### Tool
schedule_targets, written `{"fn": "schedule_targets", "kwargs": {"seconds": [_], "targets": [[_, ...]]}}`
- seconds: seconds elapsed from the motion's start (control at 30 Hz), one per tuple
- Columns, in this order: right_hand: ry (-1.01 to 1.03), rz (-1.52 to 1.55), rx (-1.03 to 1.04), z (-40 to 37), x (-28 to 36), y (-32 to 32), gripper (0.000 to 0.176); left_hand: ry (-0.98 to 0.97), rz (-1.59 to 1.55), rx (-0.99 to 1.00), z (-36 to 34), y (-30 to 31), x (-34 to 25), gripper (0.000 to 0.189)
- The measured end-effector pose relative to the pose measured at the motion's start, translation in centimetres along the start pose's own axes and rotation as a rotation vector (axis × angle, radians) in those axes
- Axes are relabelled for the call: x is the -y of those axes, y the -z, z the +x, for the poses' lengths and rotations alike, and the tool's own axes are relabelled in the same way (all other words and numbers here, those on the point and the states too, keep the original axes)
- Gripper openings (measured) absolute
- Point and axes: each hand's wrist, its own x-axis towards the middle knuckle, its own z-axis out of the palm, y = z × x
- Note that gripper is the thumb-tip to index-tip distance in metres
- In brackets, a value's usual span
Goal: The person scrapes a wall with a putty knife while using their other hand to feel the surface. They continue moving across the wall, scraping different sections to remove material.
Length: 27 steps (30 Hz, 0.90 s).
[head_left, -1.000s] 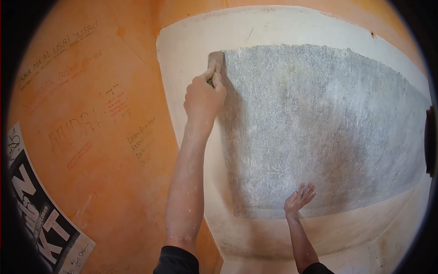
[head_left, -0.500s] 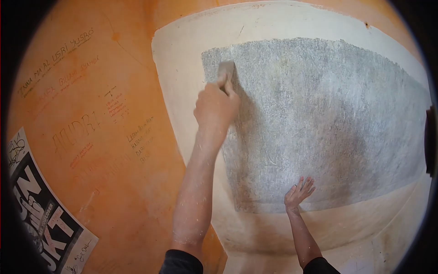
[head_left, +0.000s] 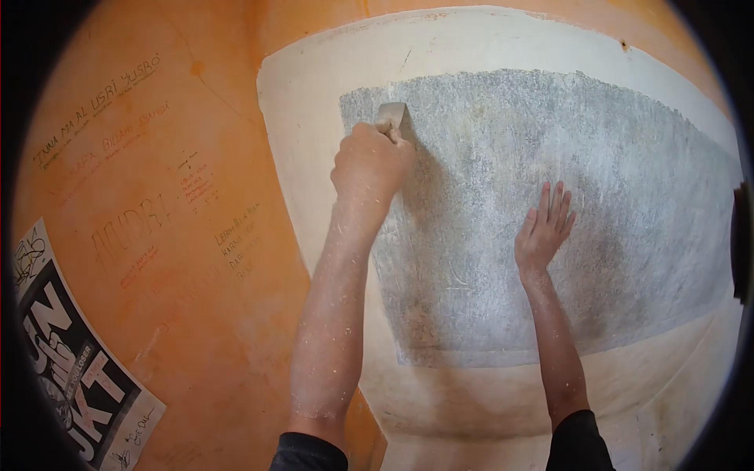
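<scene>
My left hand (head_left: 371,161) is closed round a scraper (head_left: 393,113), whose flat metal blade points up against the upper left corner of a rough grey patch (head_left: 471,141) on the wall. The scraper's handle is mostly hidden in my fist. Lower and to the right, my right hand (head_left: 545,234) lies with fingers spread over the grey patch and holds nothing. Pale specks of dust cling to both forearms.
A cream-white band (head_left: 302,118) of wall surrounds the grey patch. To the left, the orange wall (head_left: 181,330) carries handwriting and a black-and-white poster (head_left: 78,377). A dark object (head_left: 741,243) stands at the right edge.
My right hand has moved up and slightly right, from the patch's lower edge to its middle. My left hand has shifted only slightly, still holding the scraper near the upper left corner.
</scene>
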Motion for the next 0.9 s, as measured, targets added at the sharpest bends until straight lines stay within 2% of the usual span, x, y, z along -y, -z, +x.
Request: {"fn": "schedule_targets", "kwargs": {"seconds": [0.17, 0.23, 0.37, 0.4, 0.5, 0.63, 0.7, 0.83, 0.9], "targets": [[0.056, -0.050, 0.011, -0.7, -0.3, -0.2, 0.048, -0.017, -0.041, 0.012, -0.7, -0.8, 0.5, 0.037], [0.042, -0.055, -0.009, -0.2, -0.2, -0.3, 0.048, -0.013, -0.024, -0.118, -1.0, -2.8, 0.8, 0.035], [0.061, -0.048, 0.017, -0.4, -0.6, 0.1, 0.048, -0.005, -0.029, -0.070, 1.2, -0.9, -0.6, 0.035], [0.068, -0.046, 0.020, -0.4, -0.7, 0.2, 0.048, -0.002, -0.027, 0.010, 1.0, -0.3, -0.4, 0.036], [0.058, -0.052, 0.031, -0.3, -0.6, 0.1, 0.048, 0.015, 0.047, -0.089, 0.0, -1.1, -0.7, 0.040], [0.064, -0.049, 0.022, -0.4, -0.7, 0.1, 0.048, 0.009, -0.004, -0.110, 0.6, -0.6, -0.3, 0.040], [0.072, -0.058, 0.009, -0.4, -0.8, -0.1, 0.048, 0.000, 0.027, -0.011, 0.6, -0.3, -0.4, 0.039], [0.073, -0.057, 0.012, -0.5, -0.7, 0.0, 0.048, 0.035, -0.009, 0.059, -0.4, 0.2, -0.3, 0.037], [0.072, -0.050, -0.003, -0.4, -0.7, -0.1, 0.048, -0.081, -0.028, -0.070, -0.6, -1.2, 0.9, 0.040]]}}
